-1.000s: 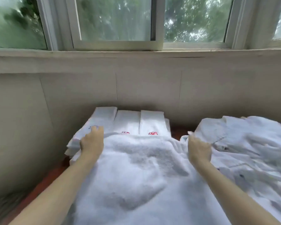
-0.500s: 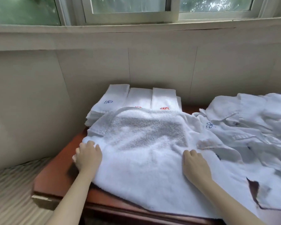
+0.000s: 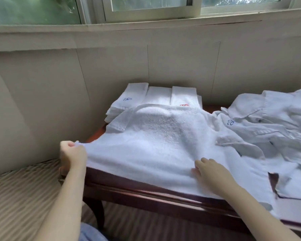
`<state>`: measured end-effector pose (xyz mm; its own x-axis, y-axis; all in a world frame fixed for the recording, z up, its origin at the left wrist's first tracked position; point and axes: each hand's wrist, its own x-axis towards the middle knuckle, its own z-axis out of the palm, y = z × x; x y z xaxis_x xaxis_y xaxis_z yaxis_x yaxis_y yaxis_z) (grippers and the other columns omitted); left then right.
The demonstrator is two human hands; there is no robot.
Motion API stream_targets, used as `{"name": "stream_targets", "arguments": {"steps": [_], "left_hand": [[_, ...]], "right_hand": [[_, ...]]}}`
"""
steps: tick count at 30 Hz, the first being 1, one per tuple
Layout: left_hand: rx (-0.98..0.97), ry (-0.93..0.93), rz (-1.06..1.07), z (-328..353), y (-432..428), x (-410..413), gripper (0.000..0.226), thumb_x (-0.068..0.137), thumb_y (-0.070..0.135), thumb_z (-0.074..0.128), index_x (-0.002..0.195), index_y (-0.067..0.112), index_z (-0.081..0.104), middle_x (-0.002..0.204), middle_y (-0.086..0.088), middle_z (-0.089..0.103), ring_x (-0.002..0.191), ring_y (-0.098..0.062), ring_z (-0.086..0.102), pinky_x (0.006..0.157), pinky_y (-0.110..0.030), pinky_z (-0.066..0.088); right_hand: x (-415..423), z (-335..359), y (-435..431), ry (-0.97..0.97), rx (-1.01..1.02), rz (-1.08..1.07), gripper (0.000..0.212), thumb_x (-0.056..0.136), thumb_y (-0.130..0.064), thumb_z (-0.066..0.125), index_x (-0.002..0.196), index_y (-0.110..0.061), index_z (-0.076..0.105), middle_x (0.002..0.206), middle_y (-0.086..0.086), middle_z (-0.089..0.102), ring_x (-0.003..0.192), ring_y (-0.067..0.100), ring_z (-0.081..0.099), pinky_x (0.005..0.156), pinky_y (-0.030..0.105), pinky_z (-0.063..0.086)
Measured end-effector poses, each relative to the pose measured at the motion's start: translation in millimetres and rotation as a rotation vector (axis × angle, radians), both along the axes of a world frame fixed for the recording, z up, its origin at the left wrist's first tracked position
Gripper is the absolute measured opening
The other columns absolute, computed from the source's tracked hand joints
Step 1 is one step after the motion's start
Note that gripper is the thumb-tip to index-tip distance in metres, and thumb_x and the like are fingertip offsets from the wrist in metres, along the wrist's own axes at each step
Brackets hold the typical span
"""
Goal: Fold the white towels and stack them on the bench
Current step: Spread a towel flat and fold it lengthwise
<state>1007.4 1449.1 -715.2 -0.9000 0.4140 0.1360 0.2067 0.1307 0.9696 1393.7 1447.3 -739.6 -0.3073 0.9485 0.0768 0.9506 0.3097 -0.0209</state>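
**Towel spread on the bench**

A thick white terry towel (image 3: 156,146) lies spread across the dark reddish wooden bench (image 3: 146,193). The left hand (image 3: 72,157) pinches its left corner in curled fingers; the right hand (image 3: 210,173) presses flat, fingers straight. Behind sit folded white towels (image 3: 156,97); at right, rumpled white towels (image 3: 271,122).

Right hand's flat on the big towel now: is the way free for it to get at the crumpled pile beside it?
Probably yes. The right hand rests open on the spread towel, and the crumpled pile lies just to its right with nothing between them.
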Motion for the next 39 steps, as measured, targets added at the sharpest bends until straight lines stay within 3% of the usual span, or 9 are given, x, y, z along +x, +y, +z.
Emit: {"name": "stream_targets", "arguments": {"steps": [4,7,12,16,22,28,31,35,39], "left_hand": [[-0.408,0.288,0.089,-1,-23,-24,0.011,0.087,0.004,0.058,0.098,0.002,0.056,0.118,-0.026,0.048,0.103,-0.044,0.050,0.088,-0.044,0.039],[-0.706,0.545,0.103,-5,-24,-14,0.028,0.083,0.006,0.062,0.110,0.002,0.056,0.124,-0.026,0.042,0.115,-0.040,0.037,0.096,-0.046,0.032],[-0.725,0.949,-0.232,-12,-1,37,0.027,0.090,0.017,0.051,0.115,0.017,0.062,0.115,-0.009,0.057,0.111,-0.030,0.046,0.091,-0.038,0.031],[-0.845,0.856,-0.752,-39,23,89,0.051,0.097,0.052,0.030,0.143,0.031,0.034,0.153,-0.003,0.028,0.139,-0.025,0.026,0.110,-0.044,0.024],[-0.954,0.810,-0.709,-48,38,85,0.061,0.093,0.065,0.013,0.149,0.041,0.012,0.161,0.006,0.003,0.147,-0.022,0.004,0.114,-0.054,0.008],[-0.982,0.814,-0.694,-47,40,86,0.062,0.093,0.065,0.011,0.150,0.041,0.008,0.161,0.004,0.000,0.147,-0.022,0.002,0.114,-0.055,0.005],[-0.990,0.817,-0.692,-45,36,87,0.062,0.093,0.065,0.012,0.150,0.040,0.010,0.161,0.004,0.002,0.147,-0.023,0.004,0.114,-0.054,0.006],[-0.990,0.845,-0.685,-44,32,87,0.063,0.093,0.064,0.012,0.150,0.038,0.012,0.161,0.003,0.004,0.147,-0.023,0.006,0.114,-0.053,0.008],[-1.000,0.837,-0.691,-40,26,90,0.062,0.094,0.063,0.012,0.151,0.038,0.010,0.161,0.002,0.003,0.147,-0.023,0.005,0.115,-0.053,0.007]], "right_hand": [[10,10,-6,0.175,-0.163,0.037,0.045,0.098,-0.050,0.035,0.063,-0.021,0.036,0.065,-0.006,0.043,0.058,0.010,0.040,0.053,0.028,0.029],[21,12,-12,0.188,-0.176,0.029,0.031,0.097,-0.048,0.038,0.079,-0.026,0.050,0.084,-0.010,0.048,0.077,0.009,0.049,0.065,0.027,0.038],[48,12,-11,0.077,-0.097,-0.213,0.030,0.098,-0.039,0.040,0.111,-0.016,0.053,0.111,0.002,0.049,0.107,0.022,0.048,0.077,0.030,0.045],[61,-1,-19,0.010,-0.065,-0.402,0.037,0.097,-0.045,0.037,0.124,-0.019,0.041,0.128,0.006,0.041,0.116,0.029,0.041,0.087,0.035,0.040],[103,1,-36,0.396,-0.019,-0.594,0.036,0.100,-0.029,0.035,0.132,-0.013,0.039,0.122,0.016,0.056,0.114,0.034,0.050,0.081,0.039,0.039],[132,4,-53,0.362,-0.097,-0.681,0.061,0.086,-0.035,0.059,0.138,-0.015,0.034,0.113,0.006,0.055,0.126,0.032,0.035,0.098,0.040,0.037],[133,6,-50,0.445,-0.169,-0.680,0.053,0.087,-0.033,0.061,0.132,-0.018,0.038,0.096,-0.005,0.054,0.125,0.027,0.037,0.101,0.040,0.034],[150,11,-47,0.343,-0.015,-0.743,0.035,0.083,-0.001,0.049,0.117,-0.007,0.043,0.098,0.007,0.054,0.110,0.030,0.047,0.084,0.037,0.035],[180,23,-44,0.277,0.074,-0.952,0.037,0.081,0.004,0.046,0.117,-0.004,0.044,0.115,0.019,0.056,0.110,0.039,0.051,0.092,0.040,0.037]]}}
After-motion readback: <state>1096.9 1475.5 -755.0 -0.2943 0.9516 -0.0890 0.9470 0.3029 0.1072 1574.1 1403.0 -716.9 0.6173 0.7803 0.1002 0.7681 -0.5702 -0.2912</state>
